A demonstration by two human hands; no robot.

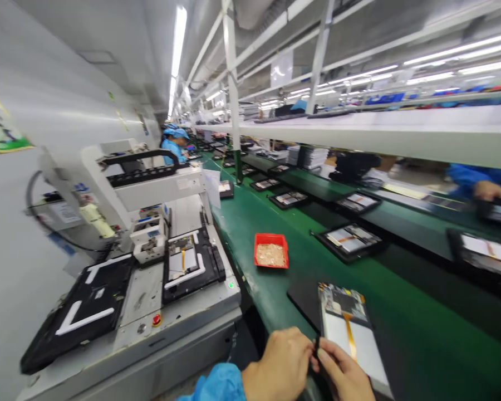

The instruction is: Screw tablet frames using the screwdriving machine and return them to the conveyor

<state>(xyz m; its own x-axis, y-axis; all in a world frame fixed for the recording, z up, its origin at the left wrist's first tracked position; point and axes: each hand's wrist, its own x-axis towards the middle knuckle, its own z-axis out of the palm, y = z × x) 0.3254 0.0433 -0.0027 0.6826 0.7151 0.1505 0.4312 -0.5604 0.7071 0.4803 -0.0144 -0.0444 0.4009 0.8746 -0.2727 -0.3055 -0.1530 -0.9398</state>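
Tablet [353, 334] lies flat, open-backed, on the green surface [250, 217] close to the body, so left hand [281, 365] and right hand [344, 376] both pinch its near-left edge; red tray [270, 237] sits just beyond, within reach.

A bright blue sleeve [219, 385] covers the left forearm; the left hand [281, 365] and right hand [345, 374] are gloveless.

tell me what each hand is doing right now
Left hand: closed, pinching a small black part at the edge of the opened tablet.
Right hand: closed, pinching the same part.
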